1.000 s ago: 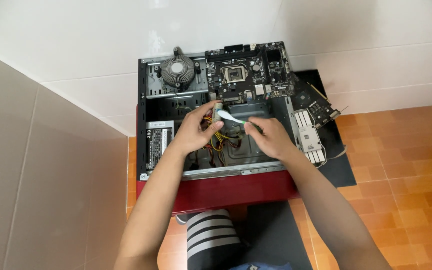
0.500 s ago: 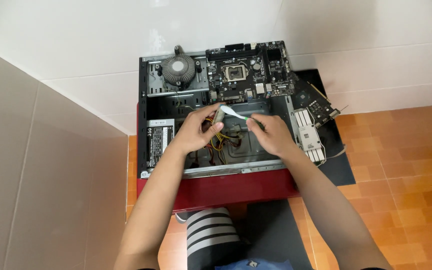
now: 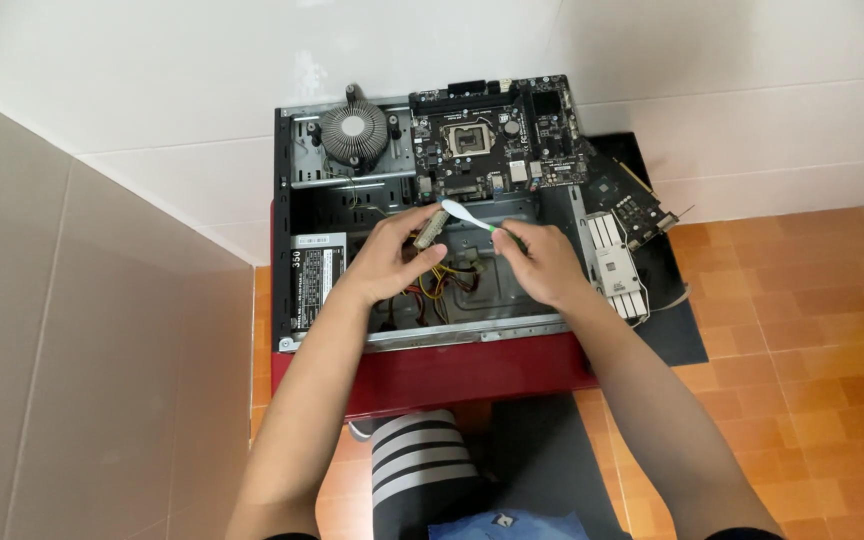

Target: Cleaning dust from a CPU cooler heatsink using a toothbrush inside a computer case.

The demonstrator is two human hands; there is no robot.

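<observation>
An open black computer case lies on a red stool. My left hand holds a pale power connector over the case, its coloured wires trailing down inside. My right hand holds a white and green toothbrush whose head rests against the connector. A motherboard rests across the far edge of the case, next to a round cooler fan.
A power supply sits in the case's left side. A white optical drive and a graphics card lie on a black mat to the right. White tiled walls stand behind and left; the floor is orange tile.
Both hands have shifted slightly with the connector, and the toothbrush head has moved a little along it. The view has tilted a bit.
</observation>
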